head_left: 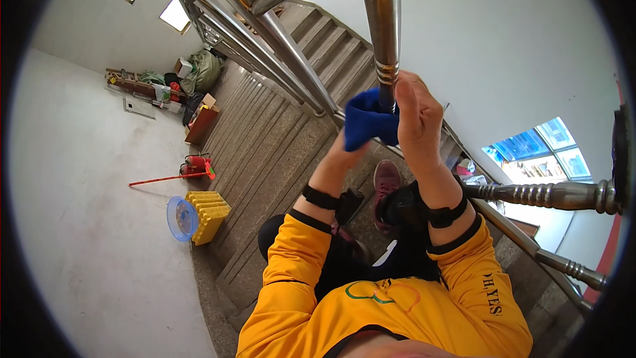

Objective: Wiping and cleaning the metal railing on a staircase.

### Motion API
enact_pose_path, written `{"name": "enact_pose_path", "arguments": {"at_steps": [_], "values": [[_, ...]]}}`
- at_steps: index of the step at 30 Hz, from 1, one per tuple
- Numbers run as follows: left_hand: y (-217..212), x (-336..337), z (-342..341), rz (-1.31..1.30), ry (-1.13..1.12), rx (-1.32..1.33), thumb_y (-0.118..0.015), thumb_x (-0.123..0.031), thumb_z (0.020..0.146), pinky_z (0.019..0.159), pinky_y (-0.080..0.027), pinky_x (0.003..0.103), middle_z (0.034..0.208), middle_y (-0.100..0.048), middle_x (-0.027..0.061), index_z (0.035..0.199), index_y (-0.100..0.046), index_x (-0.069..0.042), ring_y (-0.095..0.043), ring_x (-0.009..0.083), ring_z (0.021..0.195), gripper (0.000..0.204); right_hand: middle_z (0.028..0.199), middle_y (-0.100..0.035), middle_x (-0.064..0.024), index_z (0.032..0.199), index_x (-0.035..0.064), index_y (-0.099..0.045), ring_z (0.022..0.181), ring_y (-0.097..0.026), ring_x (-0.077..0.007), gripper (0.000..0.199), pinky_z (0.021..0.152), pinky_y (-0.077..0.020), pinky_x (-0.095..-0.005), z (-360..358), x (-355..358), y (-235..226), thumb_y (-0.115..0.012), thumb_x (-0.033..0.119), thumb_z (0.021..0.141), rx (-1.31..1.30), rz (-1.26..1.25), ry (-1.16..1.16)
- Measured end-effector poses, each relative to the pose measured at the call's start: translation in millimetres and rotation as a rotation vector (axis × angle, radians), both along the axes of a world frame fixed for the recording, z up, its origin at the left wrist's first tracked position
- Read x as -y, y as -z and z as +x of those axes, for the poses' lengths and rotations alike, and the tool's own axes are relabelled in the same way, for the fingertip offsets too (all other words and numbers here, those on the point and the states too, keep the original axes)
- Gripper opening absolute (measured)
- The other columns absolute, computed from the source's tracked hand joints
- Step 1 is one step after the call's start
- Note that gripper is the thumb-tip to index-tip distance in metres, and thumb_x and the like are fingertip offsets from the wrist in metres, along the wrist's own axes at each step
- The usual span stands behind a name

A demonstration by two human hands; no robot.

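A blue cloth [368, 119] is wrapped about the lower part of an upright metal baluster [384, 23] on the stair railing. My left hand [356, 148] is closed on the cloth, which covers most of its fingers. Against the other side of the baluster, just above and beside the cloth, my right hand [419, 107] is curled with the thumb toward me. Its fingertips are partly hidden, and whether it also pinches some cloth is hard to see. Black bands circle both wrists below orange-yellow sleeves.
Grey stone stairs [265, 139] run beneath me, with another flight [334, 43] beyond the railing. Metal rails [530, 193] cross at the right. Beside the left wall are a yellow ridged block [209, 215], a blue basin [180, 219], a red fire extinguisher [194, 164] and piled bags [204, 71].
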State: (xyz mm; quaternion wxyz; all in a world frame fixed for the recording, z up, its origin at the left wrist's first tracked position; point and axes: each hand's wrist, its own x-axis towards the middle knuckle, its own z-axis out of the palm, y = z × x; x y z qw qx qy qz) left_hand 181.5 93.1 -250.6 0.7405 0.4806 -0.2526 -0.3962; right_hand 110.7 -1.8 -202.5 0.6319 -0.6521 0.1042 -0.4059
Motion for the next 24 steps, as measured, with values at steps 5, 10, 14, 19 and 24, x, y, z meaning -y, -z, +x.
{"name": "enact_pose_path", "arguments": {"at_steps": [5,10,14,19,24], "values": [[-44,-21,-5,-0.291,-0.110,-0.124,-0.062,-0.003,0.081,0.087,-0.047,0.028,0.112,-0.060,0.0084,0.120,-0.052,0.001,-0.057,0.0161,0.100,0.040,0.099,-0.064,-0.0101,0.101,-0.0040,-0.063,0.095,-0.057,-0.0156,0.048,0.089,-0.0413,-0.0279,3,5,2,-0.038,0.037,0.098,0.056,-0.105,0.132],[-24,-46,3,-0.551,-0.009,-0.307,-0.046,-0.038,0.094,0.096,-0.044,0.046,0.125,-0.052,0.0146,0.130,-0.041,-0.001,-0.053,0.0277,0.111,0.052,0.097,-0.064,-0.0073,0.103,-0.0028,-0.062,0.095,-0.056,-0.0136,0.054,0.089,-0.0415,-0.0302,4,0,6,-0.035,0.043,0.098,-0.093,0.156,-0.040],[-11,-65,5,-0.676,0.039,-0.407,-0.038,-0.045,0.095,0.100,-0.038,0.050,0.128,-0.050,0.0135,0.130,-0.042,-0.005,-0.049,0.0289,0.116,0.053,0.094,-0.063,-0.0058,0.103,-0.0015,-0.061,0.090,-0.054,-0.0114,0.053,0.088,-0.0406,-0.0295,2,0,8,-0.035,0.044,0.098,-0.139,0.098,-0.034],[42,-112,41,-0.854,-0.442,-0.655,-0.038,-0.047,0.095,0.102,-0.035,0.049,0.130,-0.049,0.0094,0.130,-0.044,-0.010,-0.047,0.0293,0.118,0.052,0.089,-0.062,-0.0035,0.098,0.0016,-0.061,0.079,-0.048,-0.0087,0.051,0.080,-0.0382,-0.0261,2,-5,-1,-0.034,0.044,0.098,-0.178,0.075,-0.066],[-90,-54,69,-0.701,-0.332,-0.463,-0.047,-0.051,0.089,0.101,-0.037,0.049,0.128,-0.047,0.0191,0.126,-0.044,0.001,-0.046,0.0335,0.118,0.064,0.086,-0.060,-0.0027,0.098,0.0017,-0.060,0.078,-0.047,-0.0081,0.049,0.076,-0.0368,-0.0237,-1,2,5,-0.034,0.043,0.098,-0.195,0.041,-0.023]]}}
